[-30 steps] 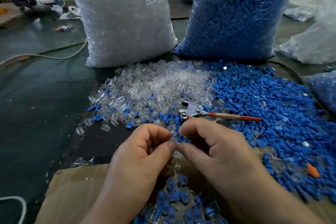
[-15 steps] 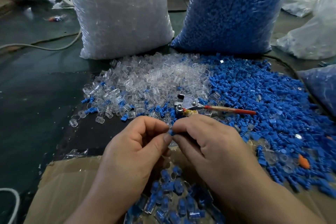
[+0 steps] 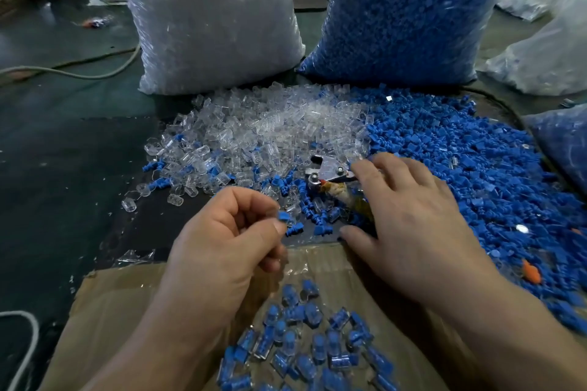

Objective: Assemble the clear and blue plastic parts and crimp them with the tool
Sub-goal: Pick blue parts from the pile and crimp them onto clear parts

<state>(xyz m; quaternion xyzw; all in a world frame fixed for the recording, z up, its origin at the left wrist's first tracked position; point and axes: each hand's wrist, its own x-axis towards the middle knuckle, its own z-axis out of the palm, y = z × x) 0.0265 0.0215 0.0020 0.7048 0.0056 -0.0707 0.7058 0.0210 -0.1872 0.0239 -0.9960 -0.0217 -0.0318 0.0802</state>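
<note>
In the left hand [image 3: 222, 251]: blue part [image 3: 282, 217] pinched at the tips of thumb and forefinger, other fingers curled in. Held off the surface [image 3: 47, 168], just beyond the cardboard [image 3: 111, 311], likely to leave the joint exposed for crimping. Clear half not made out from here.
Right hand [image 3: 413, 216]: fingers apart, nearly straight, laid over the handle of the tool [image 3: 328, 168]; not seen closing round it. Reads as a reach before the crimp.
Tool position: metal head pokes out past the right fingertips, toward the clear pile [image 3: 270, 130]; most of the handle hidden under the palm. Parked where clear pile meets blue pile [image 3: 460, 174], handy to either hand.
Stock: piles side by side, touching, each before its own sack: clear bag [image 3: 209, 19], blue bag [image 3: 406, 9]. Keeps picking sorted.
Finished pieces [image 3: 305, 343]: heaped on the cardboard nearest the body, apart from loose stock.
Open room: bare dark surface to the left; small gap between the hands; right side buried in blue parts.
Edges: cardboard's far edge runs just under both hands; grey cable [image 3: 73, 74] well off left, no likely snag.
</note>
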